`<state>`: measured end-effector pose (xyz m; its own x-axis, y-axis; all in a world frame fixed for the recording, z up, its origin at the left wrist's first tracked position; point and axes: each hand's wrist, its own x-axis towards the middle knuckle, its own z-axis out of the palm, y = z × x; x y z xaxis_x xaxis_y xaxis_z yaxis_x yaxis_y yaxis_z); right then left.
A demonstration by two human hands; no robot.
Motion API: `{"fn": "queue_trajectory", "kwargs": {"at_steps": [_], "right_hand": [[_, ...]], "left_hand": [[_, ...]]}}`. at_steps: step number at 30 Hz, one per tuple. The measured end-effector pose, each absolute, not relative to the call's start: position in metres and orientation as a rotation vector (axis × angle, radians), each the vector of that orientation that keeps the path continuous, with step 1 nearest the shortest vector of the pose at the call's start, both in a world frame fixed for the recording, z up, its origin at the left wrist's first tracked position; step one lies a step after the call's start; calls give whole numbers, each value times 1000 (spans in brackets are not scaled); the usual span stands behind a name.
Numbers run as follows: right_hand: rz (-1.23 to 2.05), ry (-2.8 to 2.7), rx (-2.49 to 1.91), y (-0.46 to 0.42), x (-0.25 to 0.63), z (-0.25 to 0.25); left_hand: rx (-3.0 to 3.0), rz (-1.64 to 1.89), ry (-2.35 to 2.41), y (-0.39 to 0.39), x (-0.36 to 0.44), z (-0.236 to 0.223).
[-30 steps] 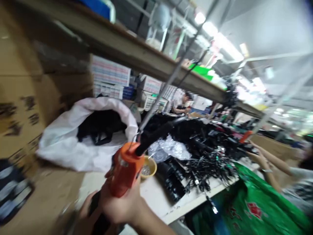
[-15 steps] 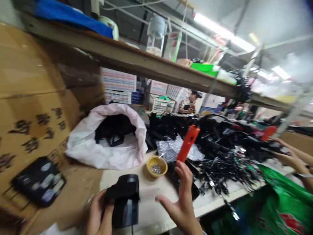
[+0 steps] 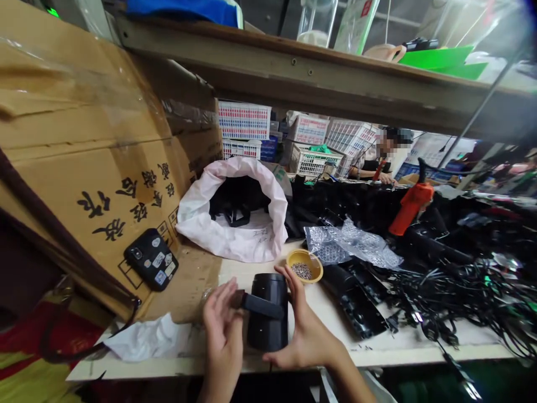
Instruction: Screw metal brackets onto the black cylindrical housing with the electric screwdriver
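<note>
A black cylindrical plastic housing (image 3: 267, 331) with a flat side arm (image 3: 262, 306) is between my hands above the table's front edge. My right hand (image 3: 305, 331) curves around its right side, fingers at the top and thumb near the bottom. My left hand (image 3: 223, 334) is at the arm's left end, its fingers stretched out and the palm facing the housing. The contact there is partly hidden. Just behind stands a yellow bowl (image 3: 318, 273) of small metal screws. An orange powered screwdriver (image 3: 411, 208) hangs over the black parts, away from my hands.
An open white sack (image 3: 197, 238) with black parts stands behind. Black half-shells (image 3: 356, 305), bubble wrap (image 3: 352, 246) and tangled cables (image 3: 453, 302) spread rightward. A phone (image 3: 151, 259) leans on cardboard (image 3: 126, 168) at left. A shelf (image 3: 327, 78) crosses above; a person (image 3: 384, 157) sits beyond.
My right hand, earlier spread open just below the orange screwdriver, is now around the housing. My left hand has loosened from its grip to straight fingers. The view has turned downward and left.
</note>
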<state>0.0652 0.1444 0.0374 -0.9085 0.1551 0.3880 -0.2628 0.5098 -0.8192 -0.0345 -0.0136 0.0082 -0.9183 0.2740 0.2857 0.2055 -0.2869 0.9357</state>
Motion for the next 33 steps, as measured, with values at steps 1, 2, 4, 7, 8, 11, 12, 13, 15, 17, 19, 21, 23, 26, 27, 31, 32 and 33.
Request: {"fn": "queue_trajectory", "kwargs": {"at_steps": [1, 2, 4, 7, 8, 11, 12, 13, 15, 17, 19, 21, 23, 26, 27, 31, 32, 33], "right_hand": [[1321, -2412, 54, 147, 65, 41], [1276, -2482, 32, 149, 64, 46], [1249, -2588, 25, 152, 59, 52], [1299, -2661, 41, 156, 53, 59], [1294, -2677, 61, 160, 51, 61], [1004, -2754, -41, 178, 45, 71], [858, -2765, -154, 187, 42, 75], [723, -2770, -296, 197, 38, 79], [548, -2796, -581, 215, 27, 83], [457, -2881, -792, 230, 16, 82], [366, -2974, -934, 237, 6, 79], [286, -3035, -997, 238, -1, 76], [225, -3072, -1014, 236, -3, 76], [177, -3107, -1002, 231, -1, 78], [171, -3112, -995, 231, 0, 79], [182, -3111, -971, 231, 6, 80], [192, -3109, -965, 231, 7, 80], [206, -3107, -959, 231, 8, 79]], "left_hand": [[813, 2381, 1927, -16, -35, 13], [1044, 2280, 2038, -18, -36, 18], [1513, 1884, 2280, -21, -40, 27], [1758, 1522, 2472, -19, -50, 34], [1748, 1515, 2485, -17, -53, 35], [1607, 1514, 2443, -13, -60, 37], [1557, 1494, 2425, -13, -61, 38], [1514, 1470, 2411, -13, -61, 41], [1457, 1434, 2389, -14, -62, 45], [1439, 1432, 2366, -14, -62, 48], [1434, 1437, 2349, -14, -63, 48], [1434, 1438, 2344, -14, -64, 45], [1437, 1443, 2351, -14, -64, 43], [1440, 1446, 2363, -14, -64, 40], [1444, 1450, 2368, -14, -64, 40], [1483, 1460, 2384, -14, -64, 39], [1492, 1460, 2386, -14, -63, 39], [1497, 1462, 2388, -14, -63, 39]]}}
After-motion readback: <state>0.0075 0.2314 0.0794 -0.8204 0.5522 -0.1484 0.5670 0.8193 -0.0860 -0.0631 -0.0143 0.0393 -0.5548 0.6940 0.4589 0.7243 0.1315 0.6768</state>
